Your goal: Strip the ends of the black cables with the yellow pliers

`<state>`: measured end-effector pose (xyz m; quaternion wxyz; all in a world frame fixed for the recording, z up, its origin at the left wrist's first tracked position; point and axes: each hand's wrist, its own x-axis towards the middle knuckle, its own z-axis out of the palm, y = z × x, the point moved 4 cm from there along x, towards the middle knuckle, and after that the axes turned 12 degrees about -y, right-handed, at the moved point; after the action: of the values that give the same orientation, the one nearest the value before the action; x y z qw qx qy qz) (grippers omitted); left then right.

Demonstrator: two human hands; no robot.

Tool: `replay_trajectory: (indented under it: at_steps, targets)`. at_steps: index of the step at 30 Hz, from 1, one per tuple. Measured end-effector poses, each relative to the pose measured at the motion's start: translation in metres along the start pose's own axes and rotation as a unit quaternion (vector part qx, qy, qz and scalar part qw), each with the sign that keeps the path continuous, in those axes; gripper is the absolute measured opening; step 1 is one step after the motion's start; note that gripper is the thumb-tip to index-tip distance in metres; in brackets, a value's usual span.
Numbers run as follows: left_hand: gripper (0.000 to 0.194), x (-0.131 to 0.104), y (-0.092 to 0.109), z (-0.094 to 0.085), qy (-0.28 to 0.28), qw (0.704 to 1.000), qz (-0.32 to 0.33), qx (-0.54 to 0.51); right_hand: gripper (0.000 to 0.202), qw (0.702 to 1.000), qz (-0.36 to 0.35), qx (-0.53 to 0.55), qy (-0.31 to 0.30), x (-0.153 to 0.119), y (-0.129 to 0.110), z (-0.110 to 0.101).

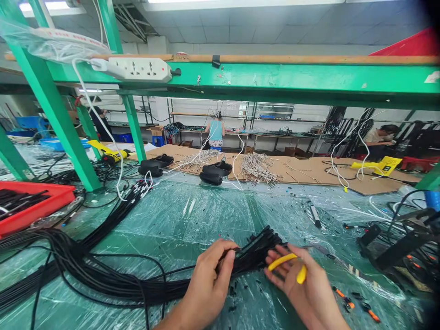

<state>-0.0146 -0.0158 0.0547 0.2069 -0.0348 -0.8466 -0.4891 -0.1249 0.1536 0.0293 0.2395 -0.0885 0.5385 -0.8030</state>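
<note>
A thick bundle of black cables point(130, 293) sweeps from the left across the table, with its cut ends point(268, 238) fanned out between my hands. My left hand point(209, 279) is closed at the near side of the bundle, thumb and forefinger pinching a black cable; its tip is mostly hidden. Held loosely in my right hand point(309, 284) are yellow-handled cutters point(283, 262), the handles lying across the fingers. The tool's head points away to the right and is hard to make out. My right fingers are slightly blurred, just right of the cable ends.
A green table point(213, 211) under plastic film carries black scraps. To the left is a red tray point(41, 201); at right stands a dark metal fixture point(395, 247). Orange-and-black pieces point(343, 298) lie nearby. A green beam point(275, 78) with a power strip point(137, 68) crosses above. People sit farther back.
</note>
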Motion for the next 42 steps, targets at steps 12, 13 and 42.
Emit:
replay_trajectory:
  at_steps: [12,13,42]
  targets:
    - [0.037,0.009,-0.017,0.007,-0.016,0.909,-0.214,-0.356,0.059,0.662,-0.274,-0.686,-0.127,-0.023,0.009,0.023]
    - [0.039,0.009,-0.017,0.007,-0.019,0.912,-0.213,-0.349,0.059,0.649,-0.282,-0.696,-0.12,-0.023,0.008,0.024]
    - [0.042,0.01,-0.015,0.001,-0.07,0.931,-0.16,-0.321,0.041,0.853,-0.028,-0.424,-0.303,-0.018,0.017,0.031]
